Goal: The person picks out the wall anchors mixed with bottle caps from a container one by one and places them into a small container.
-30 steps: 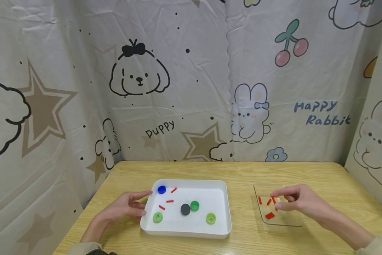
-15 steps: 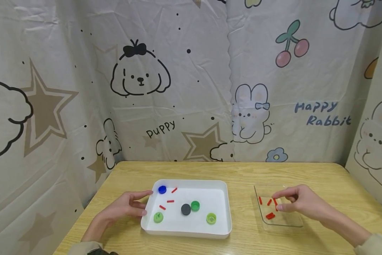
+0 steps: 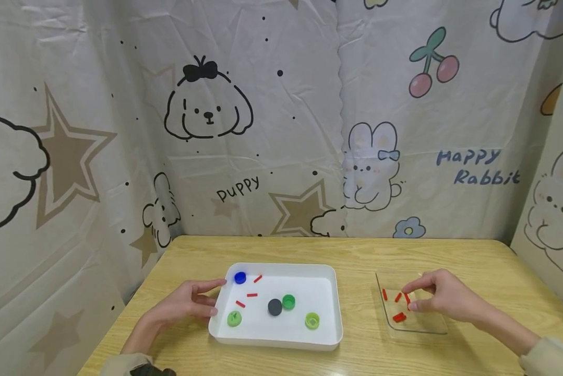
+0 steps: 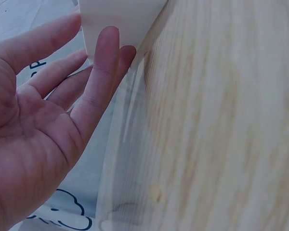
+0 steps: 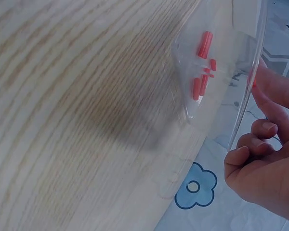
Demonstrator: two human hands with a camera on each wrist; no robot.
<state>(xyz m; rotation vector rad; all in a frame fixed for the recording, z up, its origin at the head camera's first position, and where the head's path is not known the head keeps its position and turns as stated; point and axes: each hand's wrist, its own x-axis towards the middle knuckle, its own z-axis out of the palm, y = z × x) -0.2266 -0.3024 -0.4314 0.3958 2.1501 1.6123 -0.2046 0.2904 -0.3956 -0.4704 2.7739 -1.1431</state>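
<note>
A wooden table point(image 3: 356, 261) stands before a printed curtain point(image 3: 300, 104). The white tray point(image 3: 258, 331), on the person's left, contains a blue cap point(image 3: 240, 278) at its far left corner, a light green cap point(image 3: 234, 318) toward its near left corner, thin red sticks point(image 3: 252, 295) between and beside these, a dark grey disc point(image 3: 274, 307) just beside a green cap point(image 3: 288, 302), and a yellow-green cap point(image 3: 312, 320) toward the near right. The clear box point(image 3: 422, 331), well apart on the right, contains loose red pieces point(image 3: 399, 317). From where I stand, the right hand point(image 3: 443, 298) obstructs part of this box.

Left hand point(image 3: 187, 302): thumb and index finger parted wide; fingertips touch the tray's left wall. Right hand: index finger and thumb set narrow, pinching one red stick point(image 3: 407, 300) above the left part of the box; contact between stick and box floor cannot be determined.

Compared with one second ago: the red at the right fingertips then showed as two bits; now one piece spans finger to thumb. Tray, caps and left hand keep their positions
</note>
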